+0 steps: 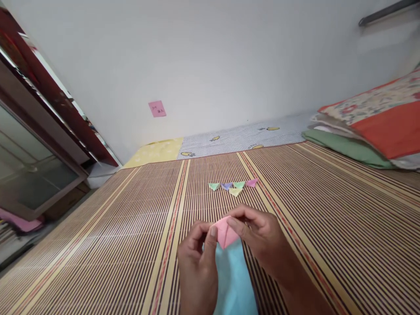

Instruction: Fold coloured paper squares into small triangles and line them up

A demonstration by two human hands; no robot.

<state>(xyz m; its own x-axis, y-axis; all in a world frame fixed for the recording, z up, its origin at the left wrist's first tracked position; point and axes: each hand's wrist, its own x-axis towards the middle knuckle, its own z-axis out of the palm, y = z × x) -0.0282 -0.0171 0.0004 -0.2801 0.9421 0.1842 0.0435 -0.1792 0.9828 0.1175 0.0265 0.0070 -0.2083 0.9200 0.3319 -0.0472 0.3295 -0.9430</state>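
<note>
A small pink paper point(224, 235), partly folded into a pointed shape, is pinched between both hands just above a striped bamboo mat point(131, 245). My left hand point(197, 262) grips its left edge with thumb and fingers closed. My right hand point(257, 234) pinches its upper right part. A light blue sheet point(233, 280) lies on the mat under the hands. Several small folded paper triangles point(233, 187), green, purple, yellow and pink, lie in a row on the mat beyond the hands.
Folded bedding and a patterned orange pillow point(377, 122) are stacked at the right. A pink sticky note point(157, 108) is on the white wall. A dark-framed cabinet with glass point(36, 166) stands at the left. A checked sheet point(243, 135) lies at the mat's far end.
</note>
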